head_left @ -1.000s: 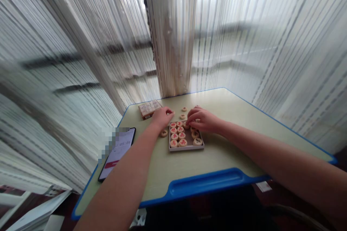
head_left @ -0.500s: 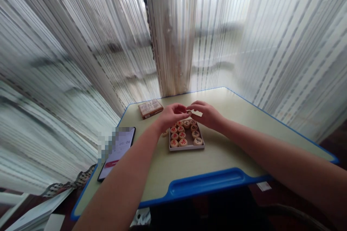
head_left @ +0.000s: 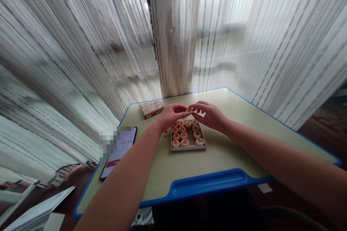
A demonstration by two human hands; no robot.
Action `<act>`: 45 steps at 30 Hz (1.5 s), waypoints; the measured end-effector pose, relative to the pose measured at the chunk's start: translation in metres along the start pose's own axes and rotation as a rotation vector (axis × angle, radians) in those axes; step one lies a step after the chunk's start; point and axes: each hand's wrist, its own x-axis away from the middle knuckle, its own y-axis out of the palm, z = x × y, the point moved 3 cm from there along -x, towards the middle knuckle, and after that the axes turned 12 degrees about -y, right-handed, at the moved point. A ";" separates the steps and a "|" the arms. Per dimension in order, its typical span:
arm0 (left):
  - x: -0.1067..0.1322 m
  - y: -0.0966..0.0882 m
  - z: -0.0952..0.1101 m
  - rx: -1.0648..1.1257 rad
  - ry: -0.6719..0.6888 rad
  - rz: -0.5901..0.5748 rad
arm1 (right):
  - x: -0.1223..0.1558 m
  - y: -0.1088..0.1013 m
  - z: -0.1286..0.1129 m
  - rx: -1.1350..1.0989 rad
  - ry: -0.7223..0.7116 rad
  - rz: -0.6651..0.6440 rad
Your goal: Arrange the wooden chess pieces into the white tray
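Above the far edge of a shallow open box point(head_left: 189, 148), a small round Chinese chess piece point(head_left: 190, 110) is pinched between both hands' fingertips. My left hand point(head_left: 173, 114) is closed on its left side, with thumb and fingers pressed to it. From the right, my right hand point(head_left: 208, 112) grips the same piece. Inside the box, red-marked pieces point(head_left: 184, 142) fill the two left columns, and black-marked pieces point(head_left: 200, 142) line the right and far sides. A gap shows the bare box floor point(head_left: 191, 138). One loose piece point(head_left: 166, 133) lies beside my left wrist.
A flat printed box point(head_left: 151, 108) lies at the table's back left. The phone point(head_left: 120, 151) rests at the left edge, partly behind my left forearm. A blue-rimmed tray groove point(head_left: 208, 184) runs along the front of the table point(head_left: 230, 158). Striped curtains point(head_left: 176, 36) hang behind.
The piece between my fingers has turned, and its marked face shows more now. My right fingers have shifted slightly around it. The whole view has moved a little.
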 end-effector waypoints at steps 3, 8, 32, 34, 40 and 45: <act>-0.001 0.000 0.000 0.047 0.006 -0.006 | -0.001 0.000 -0.003 0.009 0.014 -0.004; -0.001 0.001 -0.001 0.029 -0.023 0.005 | -0.001 0.002 -0.003 0.012 0.031 -0.028; -0.007 -0.006 -0.008 -0.087 0.005 0.104 | 0.000 0.008 -0.009 -0.081 0.017 -0.441; -0.007 -0.006 -0.008 -0.085 0.000 0.102 | 0.000 0.008 -0.009 -0.084 0.017 -0.436; -0.008 -0.008 -0.008 -0.086 0.005 0.109 | -0.001 0.007 -0.010 -0.131 0.016 -0.471; -0.009 -0.008 -0.009 -0.109 0.013 0.112 | -0.002 0.008 -0.013 -0.137 0.025 -0.517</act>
